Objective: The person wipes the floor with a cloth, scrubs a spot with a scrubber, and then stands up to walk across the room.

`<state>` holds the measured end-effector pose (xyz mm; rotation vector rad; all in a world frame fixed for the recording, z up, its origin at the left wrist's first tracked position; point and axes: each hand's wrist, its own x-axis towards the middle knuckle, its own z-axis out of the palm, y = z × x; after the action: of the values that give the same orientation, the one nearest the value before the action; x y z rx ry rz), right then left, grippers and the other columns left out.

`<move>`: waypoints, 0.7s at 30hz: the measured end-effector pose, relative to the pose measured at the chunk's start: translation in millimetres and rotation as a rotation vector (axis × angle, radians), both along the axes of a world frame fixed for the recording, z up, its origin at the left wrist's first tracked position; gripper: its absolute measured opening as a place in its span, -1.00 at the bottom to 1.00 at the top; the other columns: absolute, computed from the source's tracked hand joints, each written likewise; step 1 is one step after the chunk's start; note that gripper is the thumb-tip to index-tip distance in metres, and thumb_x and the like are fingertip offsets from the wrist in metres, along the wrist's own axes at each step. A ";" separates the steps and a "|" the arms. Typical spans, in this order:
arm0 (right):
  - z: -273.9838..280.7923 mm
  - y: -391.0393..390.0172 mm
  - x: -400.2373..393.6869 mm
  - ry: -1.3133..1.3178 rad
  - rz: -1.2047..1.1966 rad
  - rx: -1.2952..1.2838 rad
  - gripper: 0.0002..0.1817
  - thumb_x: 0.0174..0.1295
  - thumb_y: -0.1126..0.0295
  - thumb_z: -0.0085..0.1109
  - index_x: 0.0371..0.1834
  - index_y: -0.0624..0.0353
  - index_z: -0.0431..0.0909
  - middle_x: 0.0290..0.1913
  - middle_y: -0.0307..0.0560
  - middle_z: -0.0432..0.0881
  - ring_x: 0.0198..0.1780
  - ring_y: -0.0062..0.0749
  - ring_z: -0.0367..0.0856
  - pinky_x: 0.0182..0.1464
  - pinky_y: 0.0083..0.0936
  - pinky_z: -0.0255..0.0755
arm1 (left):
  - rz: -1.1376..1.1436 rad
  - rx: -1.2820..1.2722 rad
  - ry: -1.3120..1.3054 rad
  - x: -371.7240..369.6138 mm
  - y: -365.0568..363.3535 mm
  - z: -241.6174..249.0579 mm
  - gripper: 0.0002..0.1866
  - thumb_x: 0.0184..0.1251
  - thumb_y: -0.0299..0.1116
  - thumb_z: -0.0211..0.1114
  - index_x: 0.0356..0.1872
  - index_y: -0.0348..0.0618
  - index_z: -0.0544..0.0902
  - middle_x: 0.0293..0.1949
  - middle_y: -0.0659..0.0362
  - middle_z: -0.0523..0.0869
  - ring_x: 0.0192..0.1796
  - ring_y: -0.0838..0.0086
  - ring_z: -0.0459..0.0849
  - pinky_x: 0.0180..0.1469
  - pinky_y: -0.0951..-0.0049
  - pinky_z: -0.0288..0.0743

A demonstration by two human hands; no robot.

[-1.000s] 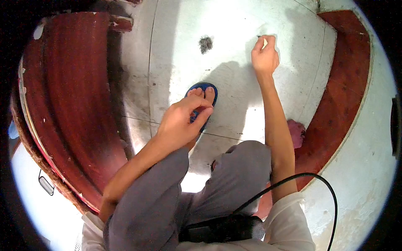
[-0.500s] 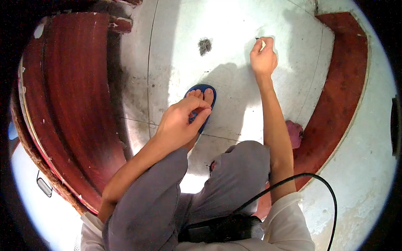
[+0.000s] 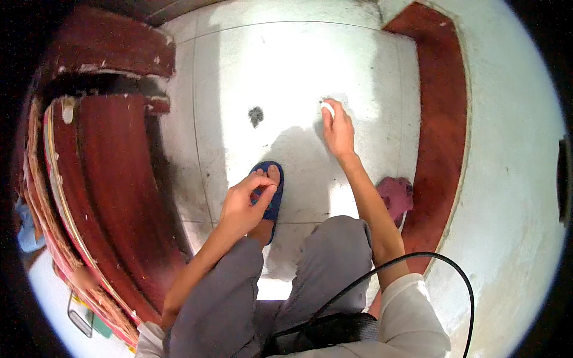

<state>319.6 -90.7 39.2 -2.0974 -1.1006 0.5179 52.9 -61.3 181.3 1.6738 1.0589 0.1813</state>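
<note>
Over the pale floor [image 3: 286, 65], my right hand [image 3: 339, 128] is closed around a small white object [image 3: 327, 108] with a dark tip; what it is cannot be made out. My left hand [image 3: 243, 203] hangs above the blue slipper [image 3: 276, 206] on my foot, with thumb and fingertips pinched together. Whether anything sits in that pinch is too small to tell. A dark speckled patch [image 3: 255, 117] lies on the floor, left of my right hand.
Dark red wooden furniture [image 3: 113, 179] stands on the left, and a red ledge [image 3: 439, 131] runs along the right wall. A pinkish cloth [image 3: 395, 198] lies beside the ledge. A black cable [image 3: 441, 256] arcs over my right arm.
The view has shifted, so floor, furniture and slipper appear lower and more of the far floor shows. Against the floor, my right hand is a little nearer me; the white object shows more clearly.
</note>
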 end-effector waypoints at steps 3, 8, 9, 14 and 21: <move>8.5 -28.6 4.3 -0.068 0.011 -0.021 -0.74 0.51 0.37 0.01 0.18 0.13 0.51 0.06 0.17 0.66 0.09 0.08 0.63 0.17 -0.12 0.44 | -0.038 0.037 -0.024 5.2 -0.8 0.1 -0.86 0.35 -0.40 0.39 -0.14 -0.19 0.70 -0.15 -0.01 0.78 -0.26 0.31 0.75 -0.26 0.43 0.61; 11.6 -75.9 6.9 -0.260 0.009 -0.189 -0.60 0.29 0.49 0.17 0.21 0.05 0.58 0.06 0.05 0.63 0.09 -0.06 0.60 0.21 -0.13 0.42 | -0.084 0.049 -0.085 20.7 -0.3 -1.2 -0.87 0.37 -0.42 0.38 -0.15 -0.23 0.70 -0.28 0.06 0.77 -0.35 0.44 0.73 -0.32 0.49 0.57; 9.5 -80.2 6.4 -0.369 0.024 -0.152 -0.57 0.24 0.50 0.19 0.21 0.04 0.60 0.08 0.04 0.62 0.12 -0.05 0.59 0.22 -0.13 0.42 | -0.081 0.024 -0.086 26.3 0.7 0.2 -0.87 0.38 -0.41 0.37 -0.16 -0.24 0.70 -0.33 0.10 0.76 -0.37 0.50 0.70 -0.34 0.50 0.55; 14.3 -94.0 4.3 -0.460 0.119 -0.159 -0.52 0.22 0.52 0.17 0.25 0.03 0.60 0.16 0.07 0.60 0.20 0.00 0.56 0.29 -0.08 0.39 | -0.042 -0.191 -0.018 42.7 11.3 -11.9 -0.86 0.41 -0.40 0.35 -0.16 -0.26 0.70 -0.43 0.21 0.70 -0.42 0.64 0.59 -0.38 0.53 0.50; 105.4 -148.6 -23.9 -0.311 -0.007 -0.288 -0.48 0.19 0.54 0.21 0.28 0.08 0.56 0.33 0.15 0.50 0.31 0.02 0.48 0.34 -0.12 0.38 | -0.115 -0.031 0.106 39.4 52.0 71.3 -0.79 0.50 -0.30 0.29 -0.06 -0.22 0.71 -0.26 0.18 0.79 -0.21 0.55 0.73 -0.15 0.50 0.58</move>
<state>295.7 -239.3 144.6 -2.4952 -1.2513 0.3708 92.4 -9.3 252.6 1.7265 1.0346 0.0014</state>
